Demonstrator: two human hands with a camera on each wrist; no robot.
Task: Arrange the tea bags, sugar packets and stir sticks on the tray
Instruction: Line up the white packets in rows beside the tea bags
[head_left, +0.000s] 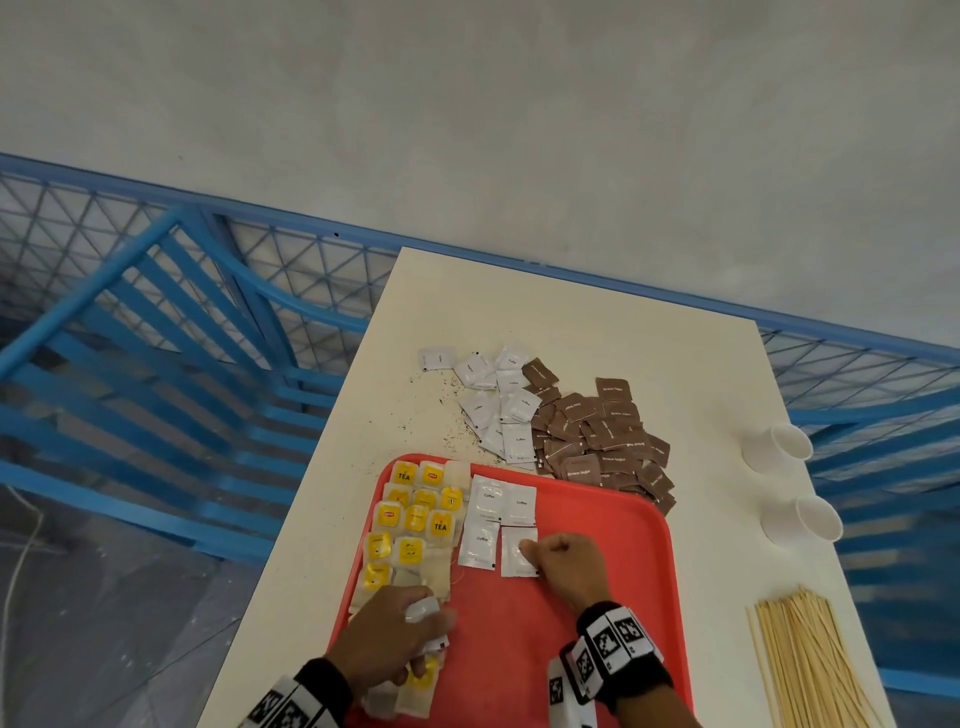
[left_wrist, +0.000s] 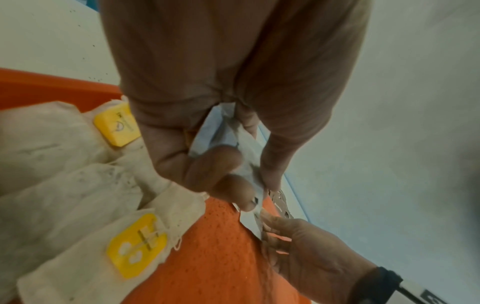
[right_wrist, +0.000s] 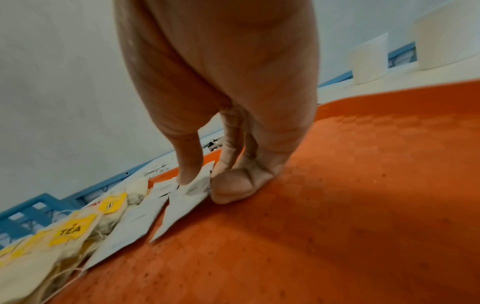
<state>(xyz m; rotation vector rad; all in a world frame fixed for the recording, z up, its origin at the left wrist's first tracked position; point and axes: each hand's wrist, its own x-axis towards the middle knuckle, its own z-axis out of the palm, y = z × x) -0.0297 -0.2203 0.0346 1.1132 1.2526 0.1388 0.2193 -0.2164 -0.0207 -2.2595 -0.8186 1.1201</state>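
Note:
A red tray (head_left: 597, 613) lies at the near table edge. Tea bags (head_left: 410, 519) with yellow tags fill its left column. Beside them white packets (head_left: 498, 501) lie in a square. My right hand (head_left: 566, 564) pinches the near-right white packet (head_left: 514, 566) flat on the tray, with the thumb on top and the curled index finger at its edge (right_wrist: 187, 197). My left hand (head_left: 389, 644) hovers over the near tea bags (left_wrist: 78, 185) and grips a few more white packets (left_wrist: 223, 131) in curled fingers.
Loose white packets (head_left: 498, 400) and a heap of brown sugar packets (head_left: 602, 441) lie beyond the tray among dark crumbs. Two paper cups (head_left: 776, 447) stand at the right edge. Wooden stir sticks (head_left: 810, 670) lie near right. Blue railing surrounds the table.

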